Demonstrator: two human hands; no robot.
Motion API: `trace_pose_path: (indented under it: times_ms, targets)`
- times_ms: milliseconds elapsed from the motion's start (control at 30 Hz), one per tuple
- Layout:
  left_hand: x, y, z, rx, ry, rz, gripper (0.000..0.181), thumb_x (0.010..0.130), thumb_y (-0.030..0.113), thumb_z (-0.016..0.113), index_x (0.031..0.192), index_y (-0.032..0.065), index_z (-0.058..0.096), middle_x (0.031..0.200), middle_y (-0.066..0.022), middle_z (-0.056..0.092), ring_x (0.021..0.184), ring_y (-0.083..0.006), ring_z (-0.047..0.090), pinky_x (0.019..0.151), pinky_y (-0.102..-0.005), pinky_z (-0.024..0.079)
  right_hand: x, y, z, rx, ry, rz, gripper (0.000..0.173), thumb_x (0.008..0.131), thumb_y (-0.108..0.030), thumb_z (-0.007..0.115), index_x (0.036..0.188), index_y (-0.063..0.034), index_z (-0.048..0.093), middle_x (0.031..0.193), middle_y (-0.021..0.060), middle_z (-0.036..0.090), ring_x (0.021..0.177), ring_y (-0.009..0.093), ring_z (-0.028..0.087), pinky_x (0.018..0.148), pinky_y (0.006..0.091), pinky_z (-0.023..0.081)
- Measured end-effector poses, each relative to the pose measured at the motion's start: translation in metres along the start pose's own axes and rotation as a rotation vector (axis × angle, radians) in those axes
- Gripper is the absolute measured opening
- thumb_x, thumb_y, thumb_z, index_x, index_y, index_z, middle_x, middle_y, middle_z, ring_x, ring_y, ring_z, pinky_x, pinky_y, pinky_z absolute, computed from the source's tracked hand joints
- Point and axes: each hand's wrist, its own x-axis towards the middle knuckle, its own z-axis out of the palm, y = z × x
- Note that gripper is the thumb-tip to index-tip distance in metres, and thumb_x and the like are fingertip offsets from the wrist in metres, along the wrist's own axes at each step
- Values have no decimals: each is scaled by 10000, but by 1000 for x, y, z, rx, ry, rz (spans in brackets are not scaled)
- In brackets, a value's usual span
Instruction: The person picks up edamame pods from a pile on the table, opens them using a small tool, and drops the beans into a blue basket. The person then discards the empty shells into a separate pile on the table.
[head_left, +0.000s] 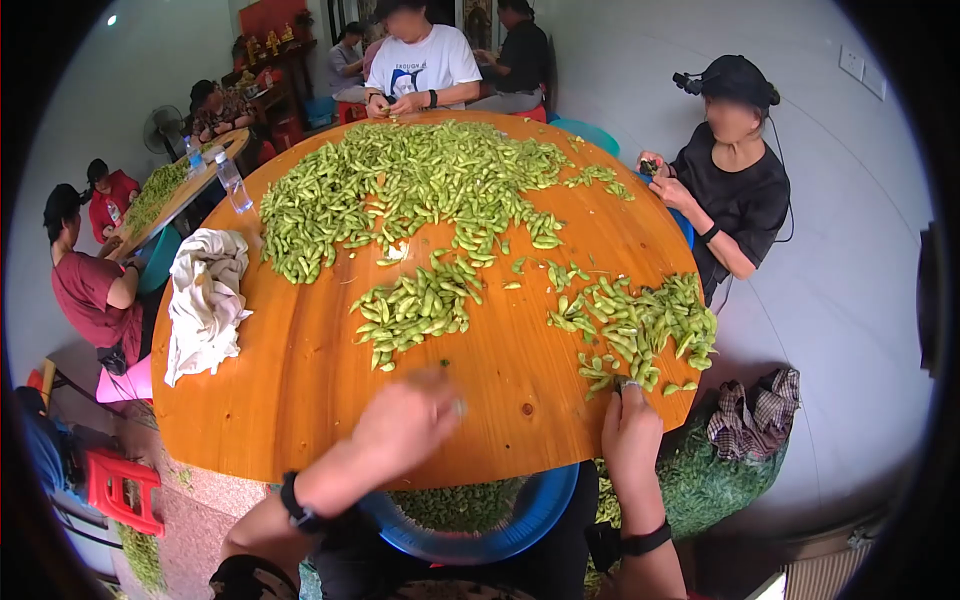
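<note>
Green soybean pods lie on the round wooden table (300, 405): a large heap (420, 172) at the far side, a small pile (416, 307) near the middle and a loose pile (652, 322) at the right. My left hand (412, 420) is blurred, raised over the table just below the small pile; whether it holds anything is unclear. At the lower edge of the right pile, my right hand (631, 420) has its fingers together around something small and dark at the fingertips. A blue basin (480, 551) with green contents stands below the table edge, between my forearms.
A white cloth (206, 307) and a plastic bottle (233, 182) lie or stand at the table's left side. One person (735, 165) sits at the right, another (424, 67) across the table. A full green mesh sack (720, 480) with a checked cloth (754, 416) is at lower right.
</note>
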Motion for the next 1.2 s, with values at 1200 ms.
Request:
trace_pose_path:
  times_ms: [1200]
  targets:
    - [33,-20,64,-929,30,-27,254,859,-76,587,1093,5,644,879,-22,653,737,-66,595,673,-214,505,-1,-82,31,1275,-628,561,119,955,-124,521,956,-64,624,668,-28,530,472,39,452,414,194,353]
